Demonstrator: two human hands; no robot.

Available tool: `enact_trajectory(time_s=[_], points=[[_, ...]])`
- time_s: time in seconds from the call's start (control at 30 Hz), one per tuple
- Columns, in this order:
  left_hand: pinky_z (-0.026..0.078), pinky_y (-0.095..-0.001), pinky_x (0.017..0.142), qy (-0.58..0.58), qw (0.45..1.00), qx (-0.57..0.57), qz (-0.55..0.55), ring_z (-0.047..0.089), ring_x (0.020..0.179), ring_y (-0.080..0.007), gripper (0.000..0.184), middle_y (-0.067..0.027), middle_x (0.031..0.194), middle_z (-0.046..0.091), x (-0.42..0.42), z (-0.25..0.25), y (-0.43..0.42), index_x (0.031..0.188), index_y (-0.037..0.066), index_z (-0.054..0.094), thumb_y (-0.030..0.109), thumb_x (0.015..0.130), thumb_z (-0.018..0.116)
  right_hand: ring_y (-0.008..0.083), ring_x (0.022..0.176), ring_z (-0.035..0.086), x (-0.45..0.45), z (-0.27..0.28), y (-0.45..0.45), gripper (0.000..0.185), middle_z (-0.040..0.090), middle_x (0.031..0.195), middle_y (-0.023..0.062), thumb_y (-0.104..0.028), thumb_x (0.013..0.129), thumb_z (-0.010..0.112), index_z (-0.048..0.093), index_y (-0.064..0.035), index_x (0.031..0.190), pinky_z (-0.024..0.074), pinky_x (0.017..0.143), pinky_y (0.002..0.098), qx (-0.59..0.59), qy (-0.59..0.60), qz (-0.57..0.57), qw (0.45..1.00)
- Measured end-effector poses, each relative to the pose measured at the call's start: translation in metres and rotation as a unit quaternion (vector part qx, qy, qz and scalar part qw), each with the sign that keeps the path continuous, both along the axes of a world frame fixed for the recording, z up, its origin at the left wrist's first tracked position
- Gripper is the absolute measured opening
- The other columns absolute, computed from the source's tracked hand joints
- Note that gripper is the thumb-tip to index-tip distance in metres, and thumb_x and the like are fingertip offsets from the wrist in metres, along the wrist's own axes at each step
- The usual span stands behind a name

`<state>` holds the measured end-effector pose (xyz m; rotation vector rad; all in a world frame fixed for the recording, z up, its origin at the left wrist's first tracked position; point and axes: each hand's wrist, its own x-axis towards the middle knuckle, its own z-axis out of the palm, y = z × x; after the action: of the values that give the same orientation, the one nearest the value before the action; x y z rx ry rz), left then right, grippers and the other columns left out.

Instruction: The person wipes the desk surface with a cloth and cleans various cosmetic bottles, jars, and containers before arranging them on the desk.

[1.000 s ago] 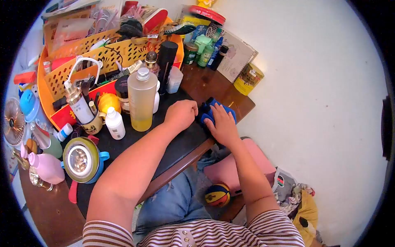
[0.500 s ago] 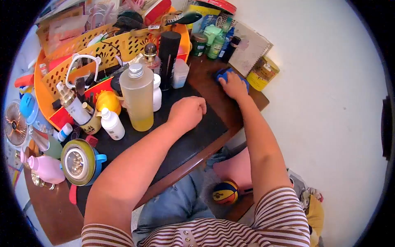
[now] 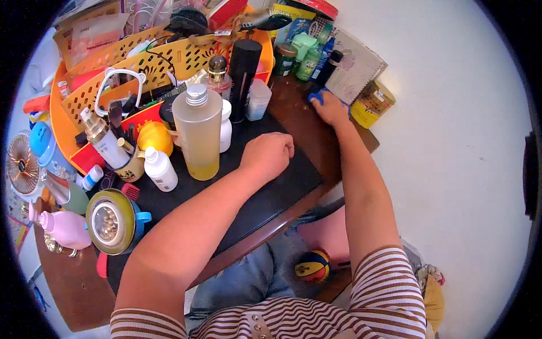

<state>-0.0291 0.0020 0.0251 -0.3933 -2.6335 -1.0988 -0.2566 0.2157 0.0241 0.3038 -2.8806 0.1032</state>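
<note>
In the head view, the blue cloth (image 3: 314,96) lies on the brown counter (image 3: 299,121) at about one o'clock from the middle, partly covered by the right hand (image 3: 332,109). That hand's fingers rest over the cloth and touch it; I cannot tell whether they grip it or only press on it. From this hand, a yellow tin (image 3: 372,105) stands near at three o'clock, a pale spiral-bound book (image 3: 355,63) leans at one o'clock, and a green bottle (image 3: 308,63) stands at eleven o'clock. The left hand (image 3: 267,153) rests on the black mat (image 3: 271,200) near the middle, its fingers loosely curled in with nothing visible in them. From the left hand, a black cylinder (image 3: 245,76) stands between eleven and twelve o'clock, a tall bottle of yellowish liquid (image 3: 197,133) between nine and ten, a small white bottle (image 3: 161,170) at nine, and a round lidded pot (image 3: 135,231) farther off at eight. An orange basket (image 3: 130,86), packed with assorted items, stands beyond the bottles, toward ten o'clock.
</note>
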Motion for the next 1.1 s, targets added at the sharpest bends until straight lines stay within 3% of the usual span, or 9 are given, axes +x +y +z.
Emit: enact_trajectory(time_s=[0.07, 0.17, 0.23, 0.27, 0.4, 0.6, 0.7, 0.8, 1.1], points=[[0.053, -0.0463, 0.078, -0.008, 1.0, 0.008, 0.008, 0.067, 0.089, -0.0345, 0.018, -0.0117, 0.093, 0.071, 0.001, 0.001, 0.0, 0.08, 0.01, 0.07, 0.011, 0.085, 0.053, 0.0346, 0.127, 0.055, 0.015, -0.003, 0.005, 0.064, 0.06, 0.135, 0.0159, -0.054, 0.093, 0.055, 0.053, -0.0089, 0.138, 0.0389, 0.107, 0.0544, -0.026, 0.033, 0.087, 0.995], [0.053, -0.0467, 0.077, 0.007, 1.0, 0.014, 0.008, 0.067, 0.088, -0.0351, 0.018, -0.0126, 0.092, 0.07, 0.0, -0.001, -0.001, 0.079, 0.01, 0.07, 0.011, 0.085, 0.053, 0.0342, 0.132, 0.051, 0.056, -0.01, -0.002, 0.062, 0.055, 0.141, 0.0169, -0.049, 0.095, 0.056, 0.052, -0.0074, 0.14, 0.0368, 0.109, 0.0541, -0.023, 0.079, 0.155, 0.985], [0.052, -0.0466, 0.076, 0.012, 0.999, 0.037, 0.005, 0.067, 0.088, -0.0355, 0.018, -0.0131, 0.092, 0.07, 0.0, -0.001, -0.002, 0.079, 0.009, 0.069, 0.01, 0.085, 0.053, 0.0403, 0.126, 0.054, 0.095, -0.006, -0.009, 0.062, 0.056, 0.139, 0.0217, -0.043, 0.095, 0.059, 0.05, -0.0017, 0.14, 0.0417, 0.108, 0.046, -0.014, 0.095, 0.196, 0.976], [0.052, -0.0465, 0.076, 0.011, 0.998, 0.054, 0.004, 0.067, 0.088, -0.0359, 0.018, -0.0135, 0.091, 0.069, 0.0, -0.001, -0.003, 0.079, 0.009, 0.069, 0.01, 0.085, 0.052, 0.0334, 0.142, 0.041, 0.111, -0.005, -0.012, 0.061, 0.045, 0.152, 0.0171, -0.045, 0.096, 0.057, 0.05, -0.0061, 0.143, 0.0329, 0.113, 0.0528, -0.007, 0.045, 0.181, 0.982], [0.051, -0.0466, 0.073, 0.074, 0.987, 0.14, 0.011, 0.065, 0.083, -0.0367, 0.015, -0.014, 0.087, 0.068, -0.007, -0.01, -0.006, 0.078, 0.007, 0.067, 0.008, 0.084, 0.054, 0.0338, 0.142, 0.04, 0.18, -0.004, -0.019, 0.062, 0.045, 0.152, 0.0173, -0.045, 0.096, 0.057, 0.049, -0.0052, 0.143, 0.0309, 0.115, 0.0532, 0.006, 0.058, 0.219, 0.974], [0.049, -0.0473, 0.07, 0.147, 0.976, 0.147, 0.06, 0.064, 0.079, -0.0356, 0.012, -0.0114, 0.08, 0.065, 0.01, 0.005, -0.002, 0.074, 0.007, 0.063, 0.007, 0.083, 0.054, 0.0358, 0.144, 0.037, 0.261, 0.003, -0.034, 0.064, 0.043, 0.152, 0.0194, -0.044, 0.096, 0.055, 0.045, -0.0039, 0.145, 0.027, 0.116, 0.0545, 0.004, 0.046, 0.24, 0.97], [0.048, -0.0457, 0.069, 0.196, 0.973, 0.118, 0.041, 0.063, 0.076, -0.0343, 0.013, -0.01, 0.078, 0.064, 0.007, 0.003, 0.0, 0.072, 0.008, 0.061, 0.008, 0.083, 0.055, 0.0355, 0.143, 0.038, 0.254, -0.003, -0.038, 0.063, 0.043, 0.152, 0.0195, -0.044, 0.096, 0.055, 0.046, -0.0046, 0.145, 0.0283, 0.115, 0.0554, 0.0, 0.068, 0.225, 0.972], [0.048, -0.0476, 0.071, 0.189, 0.975, 0.11, 0.038, 0.062, 0.081, -0.0386, 0.01, -0.0136, 0.081, 0.063, 0.007, 0.005, -0.003, 0.077, 0.004, 0.06, 0.006, 0.085, 0.054, 0.0349, 0.143, 0.039, 0.224, -0.007, -0.046, 0.061, 0.043, 0.153, 0.0185, -0.044, 0.096, 0.054, 0.046, -0.0065, 0.144, 0.0294, 0.115, 0.0555, 0.002, 0.074, 0.214, 0.974], [0.05, -0.0415, 0.073, 0.132, 0.98, 0.152, 0.01, 0.065, 0.08, -0.0351, 0.009, -0.0154, 0.081, 0.065, 0.0, 0.001, -0.005, 0.08, 0.001, 0.061, 0.0, 0.082, 0.052, 0.0339, 0.145, 0.035, 0.109, -0.009, -0.073, 0.065, 0.039, 0.156, 0.016, -0.051, 0.098, 0.047, 0.043, -0.0096, 0.148, 0.0272, 0.117, 0.0564, -0.003, 0.036, 0.171, 0.985]])
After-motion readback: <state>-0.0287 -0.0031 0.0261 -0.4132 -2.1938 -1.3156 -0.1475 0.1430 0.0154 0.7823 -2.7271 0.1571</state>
